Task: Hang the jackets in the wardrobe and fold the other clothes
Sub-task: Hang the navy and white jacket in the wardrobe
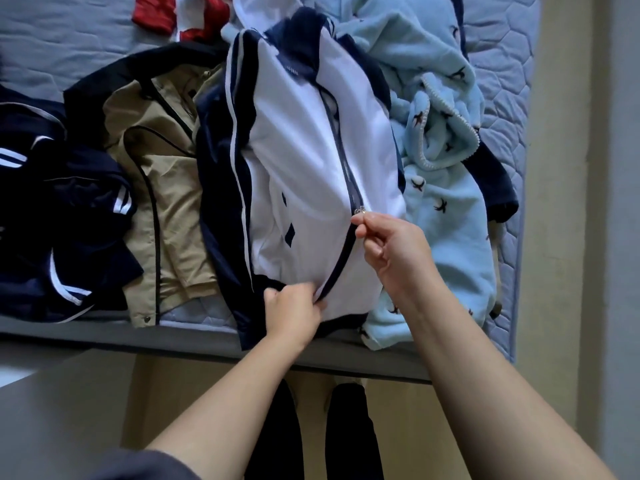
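On the mattress [69, 46], your right grip [391, 251] pinches the zipper pull [362, 210] of the track jacket [294, 150]; your left grip [294, 306] holds its hem. Zipping appears in hand; hanging requires a hanger.

1. A small navy tag [292, 68] is sitting just under the collar of the white and navy jacket [301, 150]. A short row of tiny white marks is showing on it, too small to read.
2. Nothing else here is showing any lettering I can make out.
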A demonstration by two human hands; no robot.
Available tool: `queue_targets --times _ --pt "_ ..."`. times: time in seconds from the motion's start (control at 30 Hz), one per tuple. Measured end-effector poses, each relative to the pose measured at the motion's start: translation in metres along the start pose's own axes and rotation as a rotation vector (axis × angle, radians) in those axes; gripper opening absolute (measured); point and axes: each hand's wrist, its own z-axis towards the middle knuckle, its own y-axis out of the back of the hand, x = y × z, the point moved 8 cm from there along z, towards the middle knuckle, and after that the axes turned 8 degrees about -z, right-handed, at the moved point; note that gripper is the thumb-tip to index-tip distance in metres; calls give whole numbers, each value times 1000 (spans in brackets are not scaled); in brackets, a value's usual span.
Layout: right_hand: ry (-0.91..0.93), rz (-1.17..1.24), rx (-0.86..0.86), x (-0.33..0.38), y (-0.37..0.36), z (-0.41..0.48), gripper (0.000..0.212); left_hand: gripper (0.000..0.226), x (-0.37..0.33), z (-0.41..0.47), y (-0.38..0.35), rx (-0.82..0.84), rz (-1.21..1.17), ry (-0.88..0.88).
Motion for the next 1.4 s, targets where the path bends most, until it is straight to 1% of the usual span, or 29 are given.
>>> queue_targets --times 0.07,0.13,0.17,0.2,0.27,0.3,0.33,0.4,0.47,0.5,0.6,0.63,0.67,0.7,0.8,0.83,0.87,0.93,1.0,1.07,1.17,1.23,1.27,1.3,1.33,1.4 --pt "24 6 27 10 -7 4 22 20 19 -2 -8 95 65 88" --pt "30 -6 52 14 -13 5 23 24 19 2 -1 111 35 113" --pt "27 -17 58 15 -15 6 24 27 9 6 8 78 -9 92" --pt "22 -30 57 15 -16 6 25 30 -4 12 20 10 -61 45" --pt "24 -44 51 18 -17 5 25 29 -34 22 49 -161 -157 -90" --pt "31 -44 48 22 -17 5 24 29 -46 25 59 -214 -172 -148" --pt "42 -43 43 26 -17 5 24 31 -52 28 63 -224 -161 -175" --pt "62 -42 34 34 -16 6 25 31 -46 29 55 -164 -92 -151" --pt "71 -33 36 41 -17 7 25 21 -23 23 33 -72 -10 -89" --pt "73 -30 43 42 -18 8 25 17 -7 19 20 -14 10 -45" --pt "80 -29 62 44 -22 11 25 17 35 5 -10 191 73 107" --pt "81 -29 63 43 -22 11 25 18 40 3 -12 224 82 134" --pt "81 -31 63 42 -22 12 25 20 39 5 -9 215 72 131" --pt "80 -36 64 42 -21 12 26 24 31 10 1 159 39 95" --pt "86 -57 59 43 -20 12 26 30 -14 28 49 -144 -114 -82" --pt "93 -56 57 46 -19 12 27 33 -28 33 62 -211 -126 -129" --pt "103 -52 55 50 -19 12 27 36 -36 37 69 -234 -115 -147" --pt "117 -47 52 55 -19 13 27 34 -37 43 70 -195 -78 -126" --pt "117 -55 59 54 -21 11 27 25 -27 45 60 -116 -27 -70" --pt "107 -59 71 47 -21 7 28 24 -17 41 48 8 -26 23" --pt "93 -41 77 39 -19 -1 33 24 -7 33 41 179 -186 209" --pt "100 -44 71 40 -15 -6 33 13 -12 32 46 323 -147 229" --pt "106 -64 67 41 -14 -9 32 13 -16 32 58 348 -111 240" --pt "113 -92 63 44 -13 -11 31 19 -20 39 77 285 -125 239" --pt "123 -123 60 46 -14 -15 30 22 -29 50 107 133 -206 216" --pt "145 -188 61 50 -16 -23 28 19 -56 69 181 -266 -402 102"
